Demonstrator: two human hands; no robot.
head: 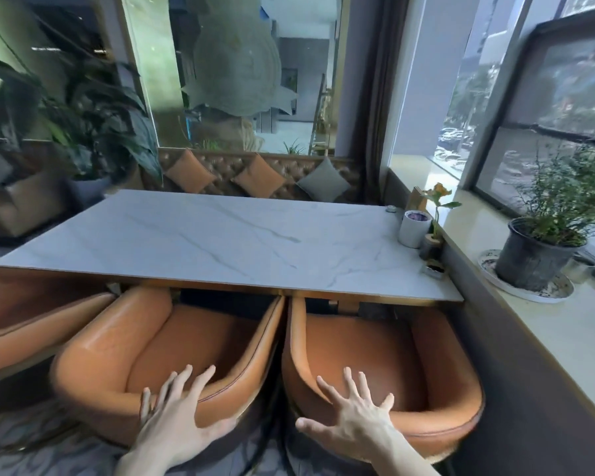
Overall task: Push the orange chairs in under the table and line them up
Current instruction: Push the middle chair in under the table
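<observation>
Two orange leather tub chairs stand side by side with their fronts under the near edge of the white marble table [220,235]. The left chair [117,345] is turned a little to the left; the right chair [440,372] sits squarer, close to the dark wall. Their arms nearly touch in the middle. My left hand [176,420] has its fingers spread over the top of the left chair's backrest. My right hand [351,424] is spread at the back rim of the right chair, fingers apart, holding nothing. A third orange chair [21,310] shows at the far left.
A white cup [413,229], small pots and a flower sit at the table's right end. A potted plant [533,255] on a saucer stands on the window sill to the right. A tufted bench with cushions [255,176] runs behind the table. Patterned carpet lies underfoot.
</observation>
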